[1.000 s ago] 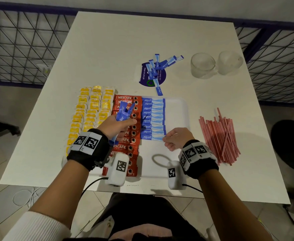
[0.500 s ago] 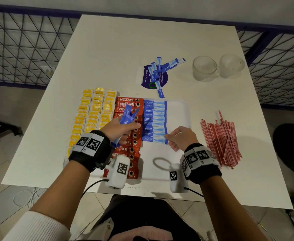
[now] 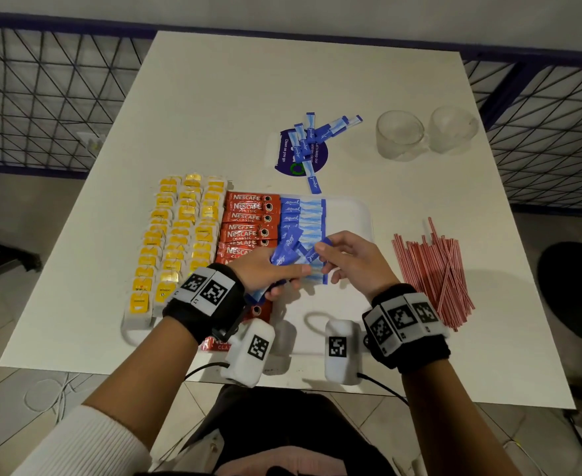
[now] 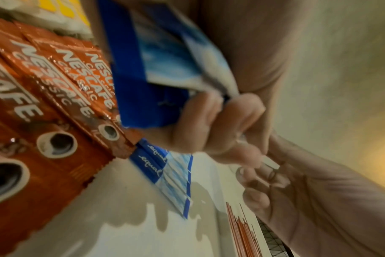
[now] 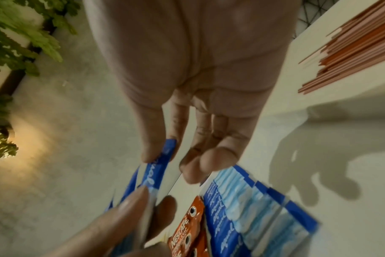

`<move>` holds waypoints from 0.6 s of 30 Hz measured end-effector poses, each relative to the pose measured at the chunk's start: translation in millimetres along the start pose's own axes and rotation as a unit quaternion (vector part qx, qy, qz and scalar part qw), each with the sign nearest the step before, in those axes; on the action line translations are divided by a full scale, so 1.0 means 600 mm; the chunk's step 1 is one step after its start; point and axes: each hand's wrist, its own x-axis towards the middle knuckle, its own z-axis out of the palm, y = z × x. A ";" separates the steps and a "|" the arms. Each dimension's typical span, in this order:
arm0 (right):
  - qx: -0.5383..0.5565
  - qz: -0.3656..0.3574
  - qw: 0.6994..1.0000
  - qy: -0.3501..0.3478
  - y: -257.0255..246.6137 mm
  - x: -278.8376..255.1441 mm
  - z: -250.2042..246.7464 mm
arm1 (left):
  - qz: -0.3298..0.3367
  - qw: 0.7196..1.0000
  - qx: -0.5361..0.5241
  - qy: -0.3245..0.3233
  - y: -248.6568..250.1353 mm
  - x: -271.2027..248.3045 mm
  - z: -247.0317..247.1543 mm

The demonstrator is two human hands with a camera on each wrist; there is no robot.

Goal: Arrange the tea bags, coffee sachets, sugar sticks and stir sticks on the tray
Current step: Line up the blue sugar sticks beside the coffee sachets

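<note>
My left hand (image 3: 271, 269) grips a bunch of sugar sticks (image 3: 288, 247) as a supply; my right hand (image 3: 350, 261) pinches one (image 3: 312, 255) free for the row (image 3: 303, 228), mid-frame.

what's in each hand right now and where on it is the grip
The left hand grips a bunch of blue sugar sticks around their lower part. The right hand pinches the top end of one stick from that bunch.

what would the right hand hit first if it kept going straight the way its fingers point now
Probably the left hand. The right hand points toward it and already pinches one sugar stick from the bunch that hand holds. Past that lie the coffee sachets, though depth is unclear.
</note>
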 end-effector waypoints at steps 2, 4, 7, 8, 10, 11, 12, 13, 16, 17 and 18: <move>0.018 0.009 1.000 0.020 0.007 0.001 -0.008 | 0.010 1.000 -0.001 0.017 -0.004 0.000 -0.003; 0.030 0.020 0.999 0.028 0.011 0.000 -0.014 | 0.014 0.999 -0.024 0.045 -0.006 0.003 -0.008; 0.033 0.028 0.999 0.024 0.014 -0.001 -0.019 | 0.014 0.996 -0.054 0.073 -0.009 0.007 -0.011; 0.030 0.027 0.999 0.022 0.015 -0.002 -0.020 | 0.016 0.995 -0.060 0.076 -0.010 0.008 -0.011; 0.017 0.025 0.999 0.018 0.017 -0.002 -0.022 | 0.024 0.993 -0.071 0.091 -0.014 0.012 -0.013; 0.005 0.025 1.000 0.012 0.018 -0.003 -0.023 | 0.024 0.992 -0.072 0.104 -0.014 0.013 -0.015; -0.011 0.026 1.000 0.004 0.018 -0.004 -0.024 | 0.023 0.991 -0.069 0.116 -0.014 0.013 -0.017; -0.025 0.026 0.999 -0.004 0.018 -0.004 -0.025 | 0.022 0.990 -0.066 0.125 -0.014 0.014 -0.019; -0.035 0.026 0.999 -0.015 0.020 -0.007 -0.026 | 0.021 0.988 -0.076 0.131 -0.016 0.015 -0.021; -0.035 0.026 0.999 -0.017 0.020 -0.007 -0.027 | 0.020 0.988 -0.084 0.131 -0.018 0.015 -0.021; -0.038 0.026 0.999 -0.021 0.021 -0.007 -0.027 | 0.019 0.987 -0.088 0.133 -0.019 0.016 -0.021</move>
